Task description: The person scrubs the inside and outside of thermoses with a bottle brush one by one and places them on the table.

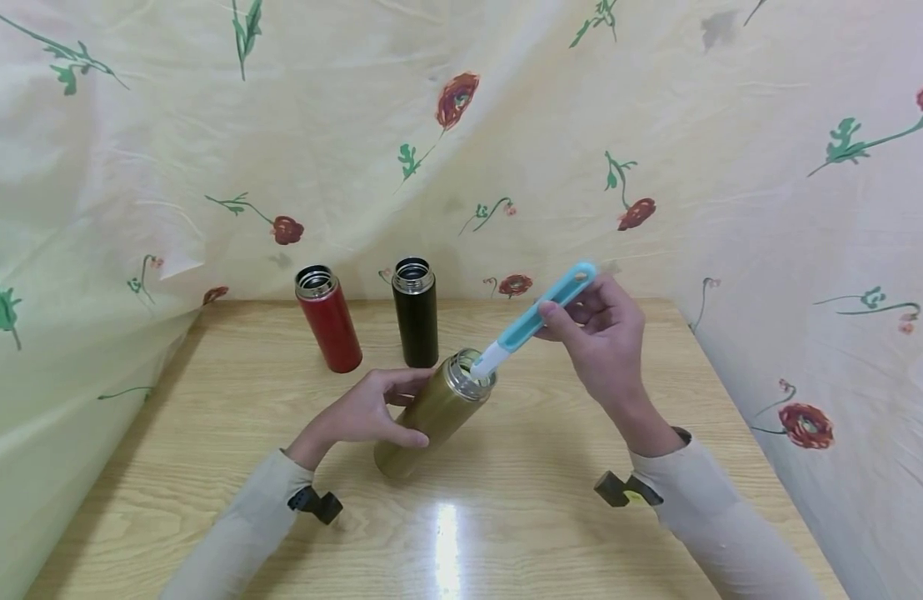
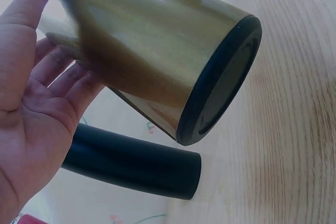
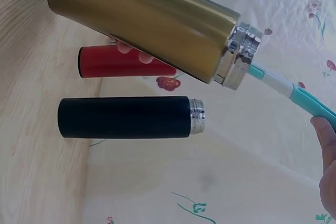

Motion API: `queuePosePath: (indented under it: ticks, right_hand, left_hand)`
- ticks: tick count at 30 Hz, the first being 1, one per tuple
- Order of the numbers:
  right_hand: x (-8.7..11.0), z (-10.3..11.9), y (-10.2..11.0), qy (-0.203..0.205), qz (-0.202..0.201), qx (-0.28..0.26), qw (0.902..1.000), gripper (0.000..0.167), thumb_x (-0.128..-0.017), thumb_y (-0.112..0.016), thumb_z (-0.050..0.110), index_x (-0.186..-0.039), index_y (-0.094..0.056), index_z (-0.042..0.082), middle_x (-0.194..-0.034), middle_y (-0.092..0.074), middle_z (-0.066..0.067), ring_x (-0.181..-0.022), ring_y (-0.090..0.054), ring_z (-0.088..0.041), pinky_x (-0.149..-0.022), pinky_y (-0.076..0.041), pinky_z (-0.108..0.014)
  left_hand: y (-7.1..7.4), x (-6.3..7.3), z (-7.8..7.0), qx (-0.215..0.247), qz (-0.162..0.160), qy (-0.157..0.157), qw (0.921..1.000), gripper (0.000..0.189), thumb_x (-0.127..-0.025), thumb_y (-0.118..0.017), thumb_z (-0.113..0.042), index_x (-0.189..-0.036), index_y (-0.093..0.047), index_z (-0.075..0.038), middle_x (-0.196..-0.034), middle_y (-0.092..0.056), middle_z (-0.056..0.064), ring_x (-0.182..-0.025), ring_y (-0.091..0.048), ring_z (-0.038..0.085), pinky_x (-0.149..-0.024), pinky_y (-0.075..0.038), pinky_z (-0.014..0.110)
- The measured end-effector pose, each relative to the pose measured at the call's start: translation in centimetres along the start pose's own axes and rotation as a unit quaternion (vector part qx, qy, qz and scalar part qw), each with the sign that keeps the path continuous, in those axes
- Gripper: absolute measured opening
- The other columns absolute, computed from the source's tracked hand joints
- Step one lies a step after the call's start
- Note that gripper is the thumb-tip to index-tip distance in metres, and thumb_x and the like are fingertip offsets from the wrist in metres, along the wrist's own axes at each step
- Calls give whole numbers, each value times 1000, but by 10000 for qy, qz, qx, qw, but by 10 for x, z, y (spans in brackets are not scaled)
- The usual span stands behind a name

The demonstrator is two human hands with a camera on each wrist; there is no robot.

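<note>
My left hand (image 1: 366,410) grips a gold thermos flask (image 1: 436,419) around its body, thumb in front and fingers behind. The flask leans to the right, its steel-rimmed mouth open. In the left wrist view its dark base (image 2: 223,85) is tilted up off the table. My right hand (image 1: 610,342) holds the turquoise handle of a bottle brush (image 1: 520,327) between thumb and fingers. The brush's white shaft slants down into the flask's mouth, and its far end is hidden inside. The right wrist view also shows the shaft (image 3: 278,84) entering the neck.
Behind the gold flask stand a black flask (image 1: 416,321) and a red flask (image 1: 331,325), both upright and without lids. The light wooden table (image 1: 229,417) meets a flower-patterned cloth (image 1: 341,125) at the back and sides.
</note>
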State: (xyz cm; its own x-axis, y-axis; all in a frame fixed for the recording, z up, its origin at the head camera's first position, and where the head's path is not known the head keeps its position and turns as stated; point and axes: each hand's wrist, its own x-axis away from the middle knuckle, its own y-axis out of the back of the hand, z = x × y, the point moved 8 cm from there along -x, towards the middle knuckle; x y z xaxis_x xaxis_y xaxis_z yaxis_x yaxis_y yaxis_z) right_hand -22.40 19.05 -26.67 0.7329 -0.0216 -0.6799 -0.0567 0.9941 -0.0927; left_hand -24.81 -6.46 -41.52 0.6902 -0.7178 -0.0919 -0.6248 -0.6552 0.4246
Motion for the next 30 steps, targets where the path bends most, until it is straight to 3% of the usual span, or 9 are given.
queuePosePath:
  ticks: [7, 15, 30]
  right_hand:
    - [6, -9, -4, -186, 71, -3, 9998, 26, -91, -74, -1, -102, -56, -17, -88, -72, -12, -78, -76, -19, -63, -62, -38]
    - [11, -18, -9, -300, 62, 0, 9995, 18, -88, -66, -15, -102, -55, -16, -89, -72, -8, -79, -76, -18, -65, -62, -37]
    - [20, -28, -21, -347, 191, 139, 9991, 17, -87, -67, -17, -99, -55, -16, -90, -73, -5, -79, -75, -17, -64, -62, -38]
  left_hand:
    - [0, -1, 0, -14, -26, -11, 10000, 87, -79, -89, -23, -153, -45, -4, -145, -58, 10, -126, -62, 27, -103, -54, 39]
    - [0, -3, -1, -6, -100, -16, 9999, 86, -79, -89, -20, -151, -46, -3, -144, -59, 10, -126, -62, 25, -105, -52, 40]
    - [2, -7, -2, -16, -301, 71, 9995, 86, -77, -91, -24, -150, -49, -5, -142, -61, 9, -125, -63, 26, -103, -53, 43]
